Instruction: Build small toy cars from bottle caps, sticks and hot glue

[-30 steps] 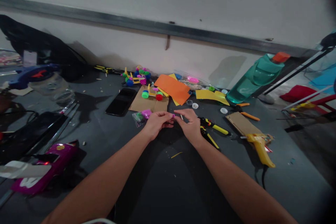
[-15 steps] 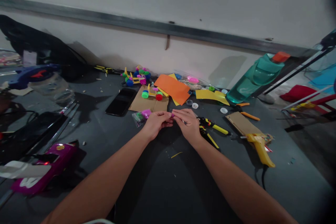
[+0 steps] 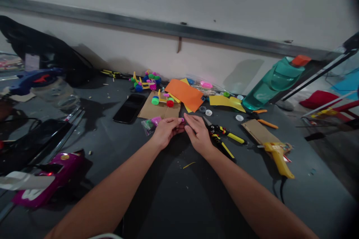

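Note:
My left hand (image 3: 166, 131) pinches a small purple piece (image 3: 182, 120) between thumb and fingers; its kind is too small to make out. Close beside it, my right hand (image 3: 198, 134) has its fingers stretched out and thumb apart, with nothing visible in it. Just right of that hand lie pliers with yellow and black handles (image 3: 231, 135). A small clear bag with purple and green bits (image 3: 151, 124) rests against the left hand's far side. Beyond the hands, a little wheeled toy with green and red wheels (image 3: 162, 99) stands on a piece of cardboard (image 3: 144, 110).
A phone (image 3: 129, 109) lies left of the cardboard. Orange paper (image 3: 185, 93) and yellow paper (image 3: 226, 101) are near the wall. At right are a green bottle (image 3: 270, 84) and a yellow glue gun (image 3: 279, 158). A purple power strip (image 3: 60, 179) sits at left.
My right hand has drawn slightly away from the left, and its fingers have come off the purple piece. The left hand still pinches it.

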The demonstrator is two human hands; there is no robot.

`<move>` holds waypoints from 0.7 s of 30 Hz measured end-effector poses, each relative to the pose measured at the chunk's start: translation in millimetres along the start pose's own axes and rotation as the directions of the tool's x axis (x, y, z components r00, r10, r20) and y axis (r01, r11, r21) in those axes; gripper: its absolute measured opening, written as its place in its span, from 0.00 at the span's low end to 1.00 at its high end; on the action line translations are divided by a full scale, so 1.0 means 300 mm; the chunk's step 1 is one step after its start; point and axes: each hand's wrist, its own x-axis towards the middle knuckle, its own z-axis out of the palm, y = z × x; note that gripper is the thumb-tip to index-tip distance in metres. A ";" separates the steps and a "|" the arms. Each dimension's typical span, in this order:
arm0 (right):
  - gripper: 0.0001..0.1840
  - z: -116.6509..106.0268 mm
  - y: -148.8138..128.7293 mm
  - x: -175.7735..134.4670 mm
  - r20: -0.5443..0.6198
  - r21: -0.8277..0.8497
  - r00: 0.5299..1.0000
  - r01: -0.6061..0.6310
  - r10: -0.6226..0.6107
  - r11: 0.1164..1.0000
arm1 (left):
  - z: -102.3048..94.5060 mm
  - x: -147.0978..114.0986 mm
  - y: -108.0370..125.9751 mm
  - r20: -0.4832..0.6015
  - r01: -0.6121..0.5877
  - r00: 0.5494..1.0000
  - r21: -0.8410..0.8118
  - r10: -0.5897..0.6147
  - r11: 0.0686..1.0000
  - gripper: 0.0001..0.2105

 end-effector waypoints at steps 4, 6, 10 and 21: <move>0.26 0.002 -0.002 0.000 0.095 -0.051 0.995 0.023 -0.018 0.998 | -0.001 -0.001 0.001 -0.006 0.000 1.000 -0.009 -0.001 1.000 0.08; 0.27 0.003 -0.003 0.000 0.116 -0.066 0.993 0.020 -0.012 0.998 | -0.002 -0.002 0.002 -0.008 0.007 1.000 -0.010 -0.007 1.000 0.08; 0.27 0.004 -0.003 0.001 0.144 -0.103 0.990 0.021 -0.006 0.994 | -0.004 0.000 0.003 -0.008 0.010 1.000 -0.019 -0.010 1.000 0.08; 0.25 0.000 -0.002 0.002 0.095 -0.116 0.995 0.024 -0.013 0.993 | 0.004 -0.002 0.001 -0.010 0.012 1.000 -0.002 -0.012 1.000 0.07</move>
